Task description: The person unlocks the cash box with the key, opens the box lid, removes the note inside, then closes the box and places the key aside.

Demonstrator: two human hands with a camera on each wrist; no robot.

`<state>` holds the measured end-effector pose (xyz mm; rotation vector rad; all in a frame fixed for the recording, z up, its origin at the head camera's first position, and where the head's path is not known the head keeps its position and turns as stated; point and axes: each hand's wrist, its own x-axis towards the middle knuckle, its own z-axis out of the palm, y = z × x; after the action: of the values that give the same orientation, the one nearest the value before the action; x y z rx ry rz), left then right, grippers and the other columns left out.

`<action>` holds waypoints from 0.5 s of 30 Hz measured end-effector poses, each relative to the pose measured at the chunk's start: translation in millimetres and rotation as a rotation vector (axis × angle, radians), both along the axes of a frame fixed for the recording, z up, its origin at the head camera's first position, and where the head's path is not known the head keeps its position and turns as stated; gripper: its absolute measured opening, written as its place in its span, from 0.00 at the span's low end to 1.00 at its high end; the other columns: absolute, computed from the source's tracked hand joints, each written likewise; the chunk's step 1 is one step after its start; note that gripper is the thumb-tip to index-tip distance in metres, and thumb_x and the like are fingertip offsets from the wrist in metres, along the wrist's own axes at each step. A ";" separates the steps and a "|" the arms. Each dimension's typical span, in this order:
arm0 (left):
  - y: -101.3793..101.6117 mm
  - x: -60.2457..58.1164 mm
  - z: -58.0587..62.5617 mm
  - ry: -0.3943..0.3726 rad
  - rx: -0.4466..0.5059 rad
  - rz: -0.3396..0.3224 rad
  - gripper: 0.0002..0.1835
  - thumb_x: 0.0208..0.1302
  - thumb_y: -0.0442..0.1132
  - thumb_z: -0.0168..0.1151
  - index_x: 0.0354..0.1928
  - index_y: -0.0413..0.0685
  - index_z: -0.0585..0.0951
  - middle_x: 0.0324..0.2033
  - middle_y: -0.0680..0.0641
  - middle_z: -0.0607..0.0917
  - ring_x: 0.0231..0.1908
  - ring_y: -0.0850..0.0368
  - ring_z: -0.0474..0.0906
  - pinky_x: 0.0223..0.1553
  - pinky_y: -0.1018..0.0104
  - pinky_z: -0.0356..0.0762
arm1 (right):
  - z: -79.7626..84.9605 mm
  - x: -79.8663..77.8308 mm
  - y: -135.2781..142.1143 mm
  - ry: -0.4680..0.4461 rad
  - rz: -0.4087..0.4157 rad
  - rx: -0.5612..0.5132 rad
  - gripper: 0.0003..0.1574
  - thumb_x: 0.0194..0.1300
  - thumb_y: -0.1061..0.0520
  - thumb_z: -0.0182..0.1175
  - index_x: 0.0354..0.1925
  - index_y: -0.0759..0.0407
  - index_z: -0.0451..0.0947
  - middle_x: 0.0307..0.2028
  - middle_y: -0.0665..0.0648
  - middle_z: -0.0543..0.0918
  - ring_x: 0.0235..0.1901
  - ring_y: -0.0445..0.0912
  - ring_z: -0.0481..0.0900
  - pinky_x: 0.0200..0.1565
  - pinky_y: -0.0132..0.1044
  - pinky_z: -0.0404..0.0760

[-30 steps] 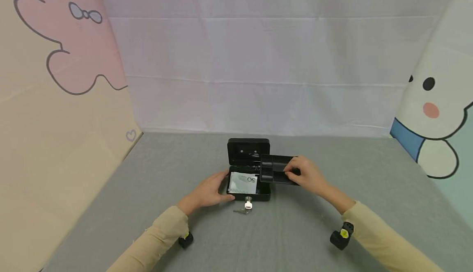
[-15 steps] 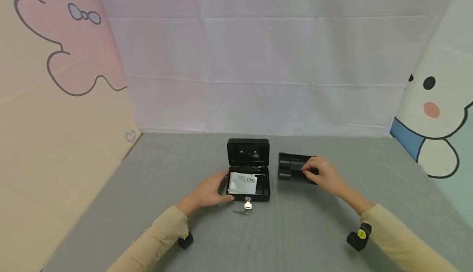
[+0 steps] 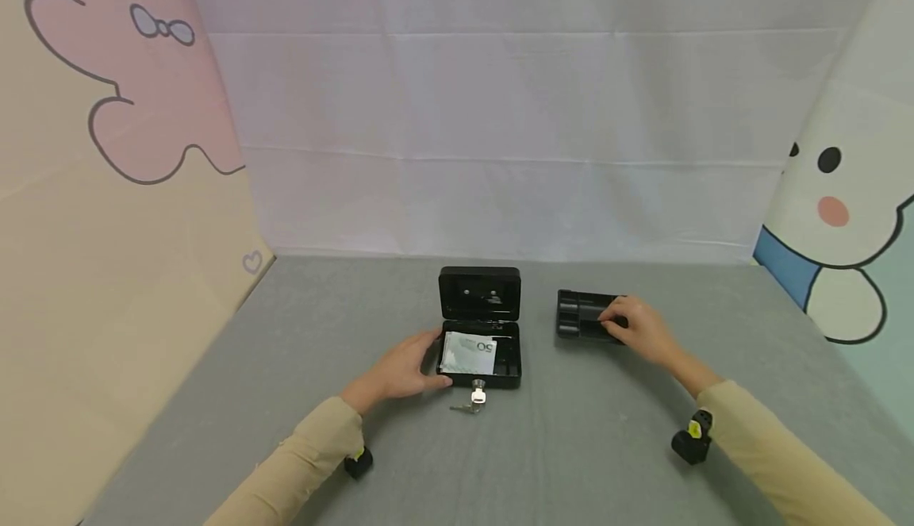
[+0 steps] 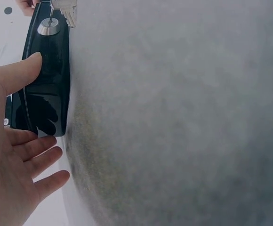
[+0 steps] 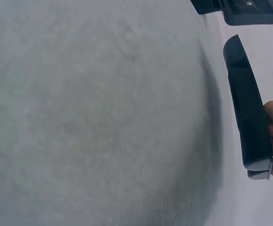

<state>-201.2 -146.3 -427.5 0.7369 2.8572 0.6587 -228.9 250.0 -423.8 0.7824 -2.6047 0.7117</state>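
A small black cash box (image 3: 503, 382) stands with its lid (image 3: 480, 278) raised. Folded banknotes (image 3: 468, 353), the visible one marked 50, lie in its left part. Keys (image 3: 478, 396) hang from the front lock. My left hand (image 3: 400, 367) rests at the box's left front corner; in the left wrist view the thumb (image 4: 26, 73) lies on the front and the fingers are loosely extended by the side. To the right, my right hand (image 3: 640, 334) pinches a black compartment tray (image 3: 580, 304). The right wrist view shows the tray (image 5: 247, 108) tilted above the cloth; fingertips are partly hidden.
Grey cloth (image 3: 543, 454) covers the table. A white curtain (image 3: 500, 113) hangs behind its far edge, with cartoon-printed panels (image 3: 136, 288) on both sides. A black camera (image 3: 691, 439) is strapped to each wrist.
My right hand has carried the tray rightward off the cash box, then slightly farther back and right. The banknotes came into fuller view. My left hand and the box stay in place.
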 end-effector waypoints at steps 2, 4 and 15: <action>0.5 0.3 0.6 -0.004 -0.003 0.002 0.46 0.50 0.55 0.65 0.65 0.36 0.59 0.61 0.39 0.67 0.61 0.44 0.62 0.60 0.53 0.61 | -0.7 -2.2 2.8 -0.006 -0.008 0.000 0.06 0.52 0.70 0.62 0.32 0.64 0.81 0.33 0.58 0.80 0.35 0.54 0.75 0.35 0.49 0.76; 0.7 0.5 1.5 -0.006 0.000 0.004 0.46 0.50 0.55 0.65 0.65 0.36 0.59 0.61 0.39 0.67 0.61 0.44 0.62 0.61 0.53 0.61 | -1.0 -4.3 5.0 -0.019 -0.016 0.006 0.06 0.52 0.70 0.62 0.32 0.64 0.81 0.33 0.59 0.80 0.36 0.55 0.74 0.35 0.50 0.76; 0.3 -0.2 2.1 -0.011 -0.008 0.007 0.46 0.50 0.54 0.65 0.65 0.35 0.59 0.61 0.39 0.67 0.62 0.44 0.62 0.61 0.53 0.60 | -6.9 -14.2 7.3 -0.037 -0.036 0.028 0.06 0.54 0.69 0.61 0.33 0.64 0.81 0.33 0.59 0.80 0.36 0.55 0.74 0.36 0.50 0.75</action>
<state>-201.4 -146.0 -425.5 0.7205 2.8522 0.6495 -243.1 257.3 -430.8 0.7348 -2.6605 0.6870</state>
